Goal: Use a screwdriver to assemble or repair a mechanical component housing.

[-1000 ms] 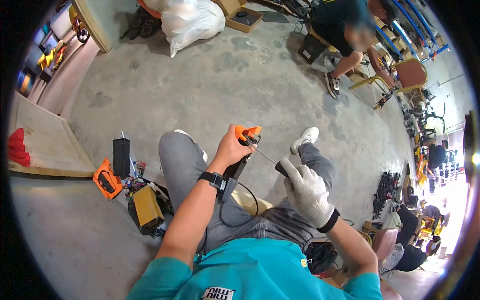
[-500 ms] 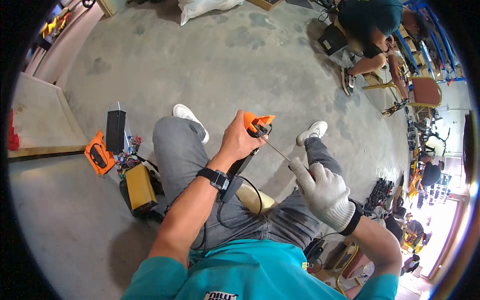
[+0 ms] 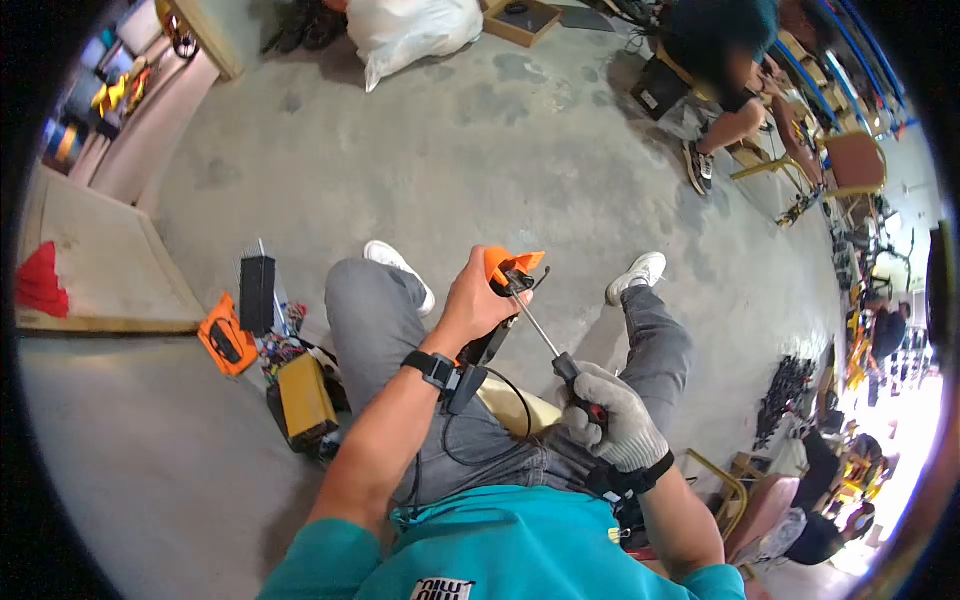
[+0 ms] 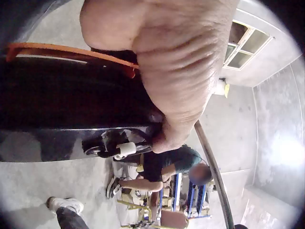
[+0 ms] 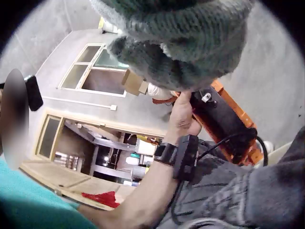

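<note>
In the head view, my bare left hand [image 3: 478, 305] grips an orange and black housing [image 3: 512, 262] above the lap. My right hand [image 3: 622, 425], in a pale knit glove, holds a screwdriver [image 3: 540, 332] by its black and red handle. Its metal shaft slants up to the dark end of the housing, with the tip among the parts there. The left wrist view shows the housing's long black side [image 4: 57, 105], a white connector [image 4: 126, 150] beside the thumb, and the shaft [image 4: 212, 167] running past. From the right wrist, the glove [image 5: 186, 52] hides the screwdriver.
On the floor at left lie an orange shell [image 3: 227, 338], a black box [image 3: 257, 295], a yellow box [image 3: 305, 398] and tangled wires. A white sack [image 3: 415, 40] stands farther off. At upper right another person [image 3: 725, 60] bends beside a chair [image 3: 855, 162].
My right hand has drawn back toward the lap and its fingers have curled more, baring more of the screwdriver's handle. The left hand keeps its hold on the housing. The head view has shifted.
</note>
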A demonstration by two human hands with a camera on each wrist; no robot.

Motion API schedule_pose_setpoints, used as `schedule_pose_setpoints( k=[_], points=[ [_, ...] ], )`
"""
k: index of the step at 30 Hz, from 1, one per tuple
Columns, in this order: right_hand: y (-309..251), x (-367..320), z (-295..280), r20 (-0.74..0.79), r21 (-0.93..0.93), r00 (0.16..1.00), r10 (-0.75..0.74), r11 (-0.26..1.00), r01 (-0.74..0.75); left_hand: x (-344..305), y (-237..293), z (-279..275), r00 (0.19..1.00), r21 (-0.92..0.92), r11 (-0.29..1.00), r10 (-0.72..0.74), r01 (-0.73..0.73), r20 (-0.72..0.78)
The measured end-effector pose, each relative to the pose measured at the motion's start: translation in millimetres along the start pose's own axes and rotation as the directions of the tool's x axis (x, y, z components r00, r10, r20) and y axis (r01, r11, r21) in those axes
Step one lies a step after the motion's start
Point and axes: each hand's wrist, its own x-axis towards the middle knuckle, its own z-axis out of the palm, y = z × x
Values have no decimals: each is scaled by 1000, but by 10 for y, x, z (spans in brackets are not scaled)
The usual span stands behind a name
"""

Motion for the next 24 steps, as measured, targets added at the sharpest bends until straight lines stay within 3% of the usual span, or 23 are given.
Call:
schedule_pose_setpoints(
  k=[1, 3, 5, 6, 8, 9, 10, 11, 12, 13, 15, 16, 18, 20, 24],
  points=[
    [43, 37, -45, 13, 16, 1000, -25, 1000, 25, 25, -7, 12, 1000, -13, 1000, -4, 4, 10],
    [121, 42, -85, -105, -166, 990, -98, 983, 80, 40, -32, 27, 999, 34, 999, -17, 15, 46],
    [157, -9, 8, -140, -165, 977, -159, 977, 135, 38, -80, 44, 999, -34, 999, -27, 28, 31],
    [147, -55, 89, -171, -418, 948, -270, 891, 178, 44, -97, 45, 999, -29, 1000, -12, 13, 35],
    [224, -16, 6, -92, -812, 819, -566, 519, 267, 61, -137, 62, 1000, -34, 999, -9, 10, 30],
    [226, -14, -21, -92, -812, 814, -574, 516, 272, 65, -126, 55, 999, -34, 999, 0, 1, 32],
    [210, -8, -35, 92, -923, 658, -748, 183, 338, 76, -123, 42, 999, -39, 999, 7, -5, 40],
    [189, -11, -38, 315, -932, 479, -819, -173, 318, 76, -126, 37, 999, -45, 999, 10, -8, 47],
    [137, -20, -24, 400, -916, 476, -783, -331, 225, 69, -82, 29, 999, -48, 999, 13, -11, 44],
    [79, -41, 10, 405, -914, 476, -781, -337, 225, 57, -46, 22, 999, -48, 999, -5, 7, 52],
    [-69, -104, 140, 562, -763, 547, -620, -644, 54, 91, -41, 14, 999, -47, 998, -27, 29, 40],
    [-125, -134, 188, 591, -691, 592, -548, -722, 22, 120, -79, 24, 998, -10, 999, -31, 31, 53],
    [-211, -135, 207, 599, -611, 648, -470, -791, -9, 141, -83, 34, 999, 87, 996, 7, -11, 53],
    [-294, -165, 283, 580, -450, 736, -349, -890, -67, 173, -123, 34, 997, 59, 998, 2, -7, 74],
    [-337, -138, 384, 537, -317, 805, -255, -944, -87, 173, -162, 49, 997, 4, 1000, 10, -11, 75]
  ],
)
